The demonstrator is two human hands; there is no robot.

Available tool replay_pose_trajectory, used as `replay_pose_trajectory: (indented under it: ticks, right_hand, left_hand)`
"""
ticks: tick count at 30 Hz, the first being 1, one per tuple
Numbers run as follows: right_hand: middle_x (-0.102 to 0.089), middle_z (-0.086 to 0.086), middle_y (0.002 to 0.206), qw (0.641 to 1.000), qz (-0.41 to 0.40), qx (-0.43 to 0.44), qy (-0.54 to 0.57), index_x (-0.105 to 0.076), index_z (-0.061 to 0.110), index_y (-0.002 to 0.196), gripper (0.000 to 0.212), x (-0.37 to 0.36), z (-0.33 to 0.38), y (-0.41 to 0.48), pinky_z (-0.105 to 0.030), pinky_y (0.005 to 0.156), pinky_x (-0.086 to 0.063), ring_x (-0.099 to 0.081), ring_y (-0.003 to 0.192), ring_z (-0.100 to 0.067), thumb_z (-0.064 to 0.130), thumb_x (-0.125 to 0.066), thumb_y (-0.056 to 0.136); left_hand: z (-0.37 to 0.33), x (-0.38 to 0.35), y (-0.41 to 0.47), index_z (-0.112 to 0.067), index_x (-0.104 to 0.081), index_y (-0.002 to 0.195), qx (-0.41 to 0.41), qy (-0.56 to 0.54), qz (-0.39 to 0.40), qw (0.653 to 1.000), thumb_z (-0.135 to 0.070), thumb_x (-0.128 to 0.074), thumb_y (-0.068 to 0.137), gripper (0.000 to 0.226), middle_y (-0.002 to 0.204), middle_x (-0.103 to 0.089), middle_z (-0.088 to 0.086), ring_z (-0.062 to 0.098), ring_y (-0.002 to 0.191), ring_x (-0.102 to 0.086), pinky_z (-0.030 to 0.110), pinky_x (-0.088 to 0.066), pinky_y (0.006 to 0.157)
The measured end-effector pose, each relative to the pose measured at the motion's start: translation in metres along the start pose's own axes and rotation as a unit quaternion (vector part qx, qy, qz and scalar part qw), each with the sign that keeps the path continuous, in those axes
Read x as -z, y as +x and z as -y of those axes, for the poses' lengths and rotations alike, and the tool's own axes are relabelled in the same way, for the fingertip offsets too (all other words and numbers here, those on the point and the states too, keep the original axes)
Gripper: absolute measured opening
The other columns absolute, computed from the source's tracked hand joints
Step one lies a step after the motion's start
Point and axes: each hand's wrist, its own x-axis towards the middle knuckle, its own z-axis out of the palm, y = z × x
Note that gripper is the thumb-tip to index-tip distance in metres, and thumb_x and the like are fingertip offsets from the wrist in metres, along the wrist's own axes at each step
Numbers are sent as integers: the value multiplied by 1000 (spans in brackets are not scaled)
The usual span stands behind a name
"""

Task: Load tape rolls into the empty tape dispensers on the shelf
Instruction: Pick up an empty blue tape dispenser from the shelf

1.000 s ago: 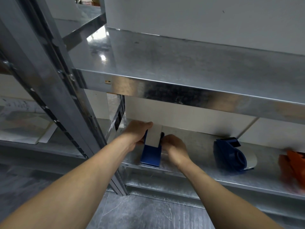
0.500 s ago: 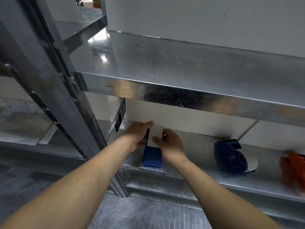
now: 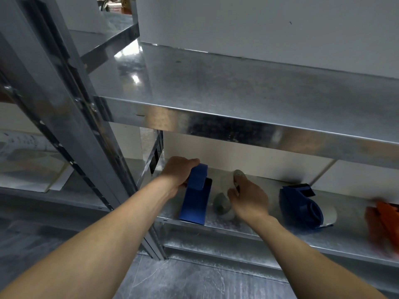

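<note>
Galvanised steel shelf (image 3: 248, 228), low down: left hand (image 3: 179, 172) clamps the blue plastic tape dispenser (image 3: 195, 198) steady, so right hand (image 3: 248, 200) can pinch the clear tape roll (image 3: 228, 182) just beside it.

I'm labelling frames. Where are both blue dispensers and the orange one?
Held blue dispenser (image 3: 195, 201), head view, flat side.
Second blue dispenser (image 3: 302, 209), head view, body.
Orange dispenser (image 3: 386, 221), head view, blurred body.

Tape dispenser (image 3: 195, 199): blue. Second dispenser (image 3: 301, 207): dark blue, holding a whitish roll. Third dispenser (image 3: 386, 221): orange, blurred. Shelf (image 3: 269, 229): mottled silver-grey. Wall (image 3: 259, 26): white
</note>
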Motion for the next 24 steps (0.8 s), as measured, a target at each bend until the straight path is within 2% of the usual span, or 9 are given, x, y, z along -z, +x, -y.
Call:
replay_pose_trajectory:
  ticks: [3,6,8,11,14,18,24]
  right_hand:
    - [-65,-1,127,999,12,18,-36,-52,29,128,36,-2,-2,-1,-31,77,-45,-64,104,-28,29,-45,93]
    - [-59,0,136,995,47,31,-88,-52,31,133,42,-4,-5,-1,-33,85,-48,-60,114,-27,25,-44,93]
    - [-52,-1,146,987,102,15,-120,-49,32,141,50,-7,-10,1,-34,95,-47,-55,125,-28,24,-46,92]
    - [-58,-5,141,977,153,8,-148,-52,33,139,50,-14,-15,0,-36,97,-49,-59,121,-30,21,-49,90]
    - [-62,-7,134,977,148,16,-154,-54,32,136,48,-17,-17,-3,-35,91,-50,-62,113,-31,19,-49,90]
    - [-63,-4,132,982,122,16,-143,-56,31,132,46,-17,-16,-4,-36,90,-46,-61,113,-30,24,-49,88]
    - [-62,0,130,988,65,24,-136,-63,30,120,31,-11,-7,-3,-38,92,-40,-57,115,-26,33,-50,92]
  left_hand:
    - [1,0,2,-10,-57,89,-5,-7,-4,1000,-27,-58,95,18,95,-67,18,28,81,-66,41,-56,76]
    - [0,2,4,-11,-55,84,-12,-31,-24,999,-23,-58,94,16,84,-63,11,21,70,-62,29,-49,59]
    - [-1,3,5,-10,-55,85,-16,-32,-30,999,-23,-59,93,16,84,-62,12,22,71,-61,29,-47,59]
    - [0,3,4,-8,-56,90,-11,-30,-25,999,-24,-60,92,16,92,-63,17,28,80,-63,35,-47,67]
    - [4,4,5,-7,-58,96,4,-19,-19,1000,-27,-61,92,21,97,-66,20,32,86,-66,37,-48,70]
    - [8,7,7,-7,-59,101,16,-10,-26,999,-27,-59,93,21,92,-65,14,23,74,-63,30,-47,60]
    - [9,11,6,-7,-60,102,15,13,-44,999,-30,-57,93,25,91,-64,13,22,73,-58,28,-38,57]
